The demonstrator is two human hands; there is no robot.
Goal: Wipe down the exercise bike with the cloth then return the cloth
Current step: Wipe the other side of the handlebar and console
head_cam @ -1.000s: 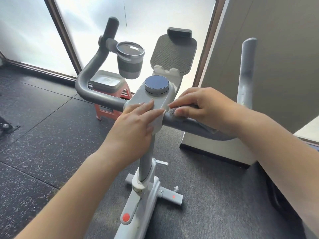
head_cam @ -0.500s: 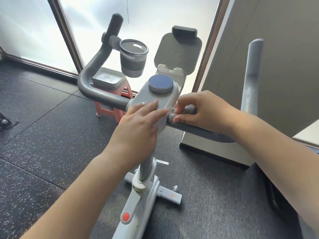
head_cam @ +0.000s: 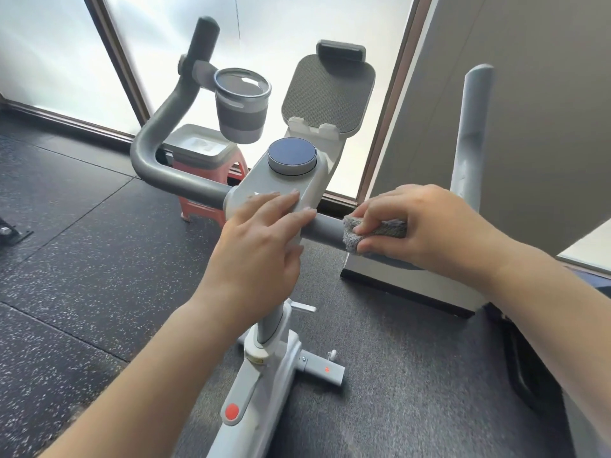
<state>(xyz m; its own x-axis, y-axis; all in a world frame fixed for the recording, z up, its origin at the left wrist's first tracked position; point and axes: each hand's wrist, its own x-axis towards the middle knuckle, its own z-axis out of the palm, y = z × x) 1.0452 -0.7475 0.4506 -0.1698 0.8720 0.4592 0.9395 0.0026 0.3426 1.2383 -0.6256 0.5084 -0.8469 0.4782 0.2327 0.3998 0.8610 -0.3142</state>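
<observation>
My right hand (head_cam: 426,229) pinched the cloth (head_cam: 373,231) around the handlebar (head_cam: 325,228), just right of the console (head_cam: 281,193); the bar ran rightward, left hand (head_cam: 261,246) flat on the console.

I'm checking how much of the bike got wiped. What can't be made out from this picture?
Head view only:
- Right handlebar beyond the cloth: hidden under the right hand.
- Console front edge: covered by the left hand.
- Bike base and pedals: cut off by the bottom edge.
- Dirt or wipe marks: too fine to see.

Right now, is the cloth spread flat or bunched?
Bunched: the cloth is wrapped around the handlebar, gripped by the right hand.
</observation>
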